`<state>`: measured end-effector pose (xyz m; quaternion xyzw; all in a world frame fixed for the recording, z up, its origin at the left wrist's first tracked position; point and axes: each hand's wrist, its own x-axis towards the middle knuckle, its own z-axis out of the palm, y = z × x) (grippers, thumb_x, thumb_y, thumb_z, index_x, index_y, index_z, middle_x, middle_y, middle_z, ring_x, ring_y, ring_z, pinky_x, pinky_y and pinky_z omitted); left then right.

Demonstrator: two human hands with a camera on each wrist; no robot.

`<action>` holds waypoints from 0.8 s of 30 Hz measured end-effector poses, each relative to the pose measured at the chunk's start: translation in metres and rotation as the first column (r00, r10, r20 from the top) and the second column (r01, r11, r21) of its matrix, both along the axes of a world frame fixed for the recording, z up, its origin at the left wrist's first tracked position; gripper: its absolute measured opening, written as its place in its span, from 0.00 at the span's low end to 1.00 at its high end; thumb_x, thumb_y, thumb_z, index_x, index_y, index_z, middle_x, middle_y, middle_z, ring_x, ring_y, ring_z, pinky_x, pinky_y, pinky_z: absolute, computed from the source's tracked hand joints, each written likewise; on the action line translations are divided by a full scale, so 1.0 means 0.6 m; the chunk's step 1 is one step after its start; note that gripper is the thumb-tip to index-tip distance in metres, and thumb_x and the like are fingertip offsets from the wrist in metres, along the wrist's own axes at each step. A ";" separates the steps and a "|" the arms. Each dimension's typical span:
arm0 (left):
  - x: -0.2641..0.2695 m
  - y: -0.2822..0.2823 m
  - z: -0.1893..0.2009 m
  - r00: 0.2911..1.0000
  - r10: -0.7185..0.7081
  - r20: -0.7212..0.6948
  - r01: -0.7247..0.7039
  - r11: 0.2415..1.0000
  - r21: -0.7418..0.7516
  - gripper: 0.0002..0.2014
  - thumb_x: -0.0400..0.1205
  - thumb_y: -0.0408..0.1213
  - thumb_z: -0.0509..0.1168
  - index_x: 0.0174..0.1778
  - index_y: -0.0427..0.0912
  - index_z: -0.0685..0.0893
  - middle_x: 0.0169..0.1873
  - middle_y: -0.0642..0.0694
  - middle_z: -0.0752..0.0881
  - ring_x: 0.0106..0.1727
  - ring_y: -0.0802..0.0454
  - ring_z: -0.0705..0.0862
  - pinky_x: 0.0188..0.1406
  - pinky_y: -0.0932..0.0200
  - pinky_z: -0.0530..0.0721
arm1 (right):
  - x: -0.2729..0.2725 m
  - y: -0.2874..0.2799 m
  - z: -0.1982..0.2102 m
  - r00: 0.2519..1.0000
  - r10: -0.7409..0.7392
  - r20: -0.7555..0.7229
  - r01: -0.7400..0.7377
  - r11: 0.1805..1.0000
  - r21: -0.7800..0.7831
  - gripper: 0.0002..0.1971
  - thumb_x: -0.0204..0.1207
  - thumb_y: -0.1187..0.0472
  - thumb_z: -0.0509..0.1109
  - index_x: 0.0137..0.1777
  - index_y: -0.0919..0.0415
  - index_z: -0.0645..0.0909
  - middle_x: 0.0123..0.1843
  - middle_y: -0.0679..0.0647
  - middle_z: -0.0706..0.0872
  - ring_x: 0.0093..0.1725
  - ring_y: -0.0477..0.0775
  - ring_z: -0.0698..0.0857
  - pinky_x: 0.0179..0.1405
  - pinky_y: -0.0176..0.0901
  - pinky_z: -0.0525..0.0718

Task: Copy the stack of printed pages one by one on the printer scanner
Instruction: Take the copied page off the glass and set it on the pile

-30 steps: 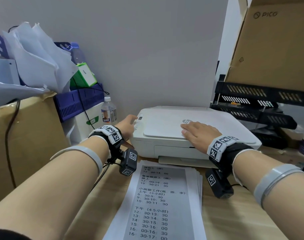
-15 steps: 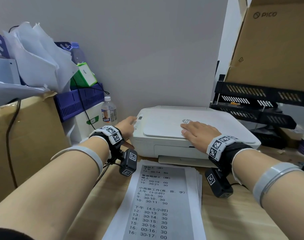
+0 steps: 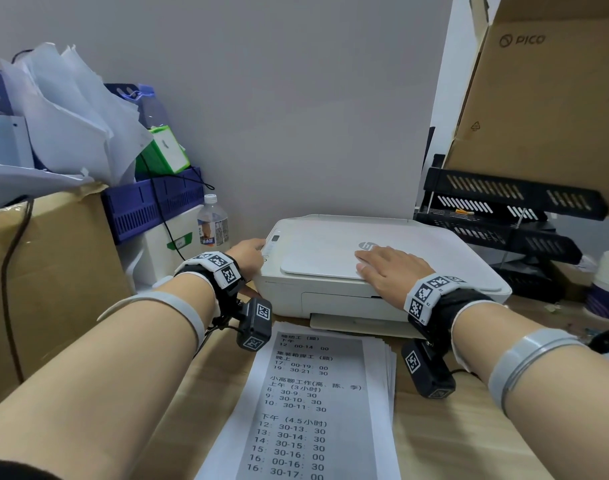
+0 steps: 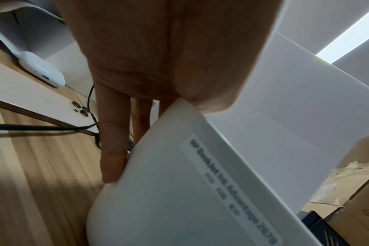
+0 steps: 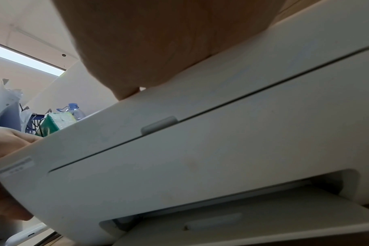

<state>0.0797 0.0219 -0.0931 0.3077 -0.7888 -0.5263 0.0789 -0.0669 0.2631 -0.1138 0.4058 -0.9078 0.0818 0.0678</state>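
The scanner lid [image 3: 334, 252] is being pressed flat by the spread-out right hand [image 3: 387, 271], likely keeping a page still. The printer [image 3: 365, 299] corner is being touched by the left hand [image 3: 249, 252], fingers straight, probably to reach the buttons.

Your printer [image 3: 375, 271] is a white, low, rounded box on the wooden desk, set against the wall. Its flat scanner lid [image 3: 327, 254] is down and closed, with a grey round logo near the middle. A small output tray [image 3: 358, 322] sticks out at the front bottom. Just in front of it you have the stack of pages [image 3: 316, 403], lying flat and slightly fanned at the right edge. The top sheet faces up, showing a grey block of printed text and times.
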 end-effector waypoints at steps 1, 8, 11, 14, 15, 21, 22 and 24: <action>-0.001 -0.001 0.000 1.000 0.002 0.003 -0.002 1.000 -0.008 0.22 0.84 0.26 0.59 0.71 0.52 0.79 0.57 0.44 0.87 0.52 0.34 0.89 0.38 0.28 0.89 | 0.000 0.000 0.000 1.000 -0.002 0.002 0.002 1.000 0.000 0.25 0.87 0.41 0.44 0.82 0.41 0.64 0.84 0.46 0.66 0.82 0.51 0.65 0.80 0.56 0.61; -0.003 -0.008 -0.002 0.999 -0.034 0.012 0.035 0.995 -0.098 0.21 0.82 0.29 0.66 0.70 0.51 0.81 0.61 0.43 0.86 0.57 0.34 0.87 0.44 0.28 0.88 | 0.003 0.000 0.001 1.000 -0.002 -0.011 0.002 1.000 -0.005 0.25 0.87 0.41 0.44 0.82 0.41 0.64 0.84 0.46 0.66 0.82 0.51 0.65 0.80 0.55 0.61; -0.003 -0.009 -0.003 1.000 -0.018 0.005 0.018 0.997 -0.070 0.21 0.82 0.29 0.65 0.70 0.52 0.80 0.61 0.44 0.86 0.56 0.35 0.87 0.42 0.28 0.89 | 0.006 0.001 0.001 1.000 0.004 -0.009 -0.004 1.000 -0.004 0.25 0.87 0.41 0.44 0.82 0.42 0.64 0.85 0.45 0.64 0.82 0.51 0.64 0.81 0.55 0.60; -0.003 -0.009 -0.005 1.000 -0.005 0.006 0.005 1.000 -0.021 0.23 0.84 0.28 0.61 0.72 0.54 0.78 0.59 0.44 0.86 0.53 0.35 0.88 0.39 0.29 0.89 | 0.007 0.002 0.001 1.000 0.004 -0.012 -0.004 1.000 -0.001 0.25 0.87 0.41 0.44 0.82 0.42 0.64 0.85 0.44 0.64 0.82 0.51 0.64 0.80 0.55 0.60; -0.003 -0.009 -0.005 1.000 0.006 0.007 -0.006 1.000 -0.009 0.23 0.85 0.28 0.59 0.73 0.54 0.78 0.58 0.44 0.87 0.52 0.35 0.89 0.38 0.30 0.89 | 0.006 0.002 0.000 1.000 0.003 -0.012 -0.003 1.000 -0.002 0.25 0.87 0.41 0.44 0.82 0.42 0.64 0.85 0.45 0.64 0.82 0.51 0.64 0.80 0.55 0.60; -0.002 -0.003 -0.015 0.999 0.028 -0.033 -0.028 1.000 0.004 0.19 0.88 0.34 0.52 0.71 0.55 0.78 0.62 0.45 0.84 0.57 0.33 0.85 0.37 0.30 0.89 | 0.004 0.001 -0.002 1.000 0.003 -0.013 -0.003 1.000 -0.011 0.25 0.87 0.41 0.44 0.81 0.41 0.65 0.84 0.45 0.66 0.81 0.51 0.66 0.80 0.56 0.62; -0.001 -0.003 -0.017 0.999 0.031 -0.042 -0.030 0.999 0.018 0.20 0.88 0.35 0.51 0.71 0.56 0.78 0.62 0.45 0.84 0.58 0.33 0.85 0.37 0.31 0.90 | 0.003 0.001 -0.003 1.000 0.005 -0.015 -0.005 1.000 -0.013 0.25 0.87 0.41 0.44 0.81 0.41 0.65 0.84 0.45 0.66 0.81 0.51 0.66 0.80 0.56 0.62; 0.001 -0.002 -0.019 0.998 0.038 -0.058 -0.036 0.998 0.042 0.20 0.88 0.36 0.51 0.72 0.56 0.77 0.62 0.44 0.84 0.59 0.33 0.84 0.37 0.32 0.90 | 0.001 0.001 -0.004 1.000 0.006 -0.014 -0.006 1.000 -0.013 0.25 0.87 0.41 0.44 0.81 0.41 0.65 0.85 0.45 0.66 0.81 0.51 0.66 0.80 0.57 0.62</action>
